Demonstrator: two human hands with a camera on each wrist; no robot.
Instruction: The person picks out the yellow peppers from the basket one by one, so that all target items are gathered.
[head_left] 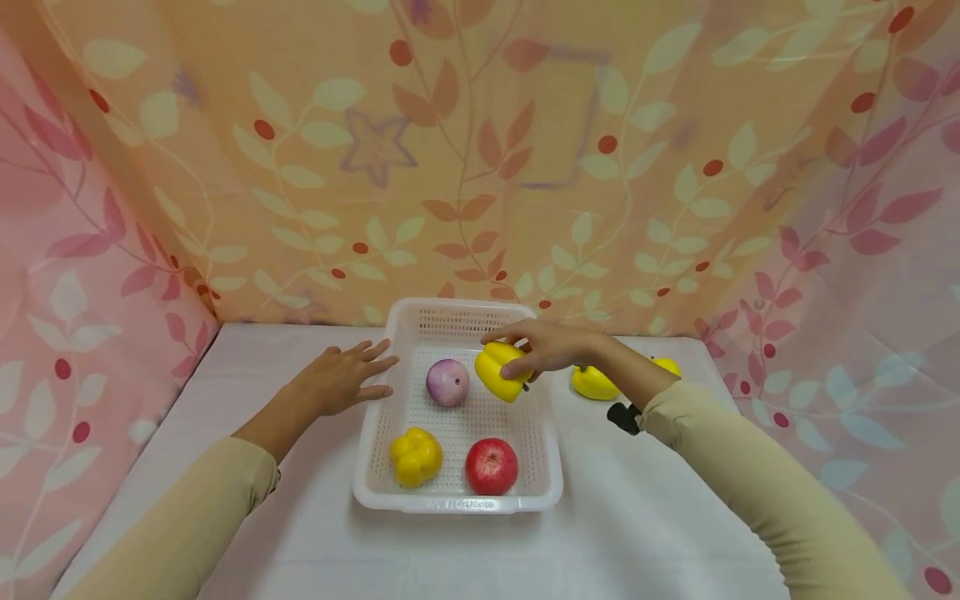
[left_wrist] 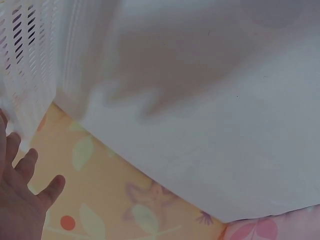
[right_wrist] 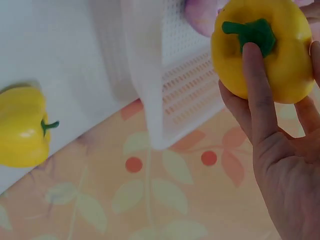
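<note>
My right hand [head_left: 551, 346] grips a yellow bell pepper [head_left: 501, 371] above the right side of a white perforated basket [head_left: 457, 502]. In the right wrist view, fingers curl round the pepper [right_wrist: 280, 75] and one finger lies against its green stem. My left hand [head_left: 347, 379] is at the basket's left rim with its fingers spread and holds nothing; whether it touches the rim I cannot tell. Inside the basket are a round purple-and-white onion-like item [head_left: 447, 383], another yellow bell pepper [head_left: 417, 457] and a round red fruit [head_left: 492, 467].
On the white-covered table [head_left: 622, 517], right of the basket, lies a yellow bell pepper [head_left: 595, 383]. Another yellow item [head_left: 666, 366] is partly hidden behind my right forearm. A black object [head_left: 624, 417] shows by the right sleeve. Patterned curtains [head_left: 465, 167] stand behind and at both sides.
</note>
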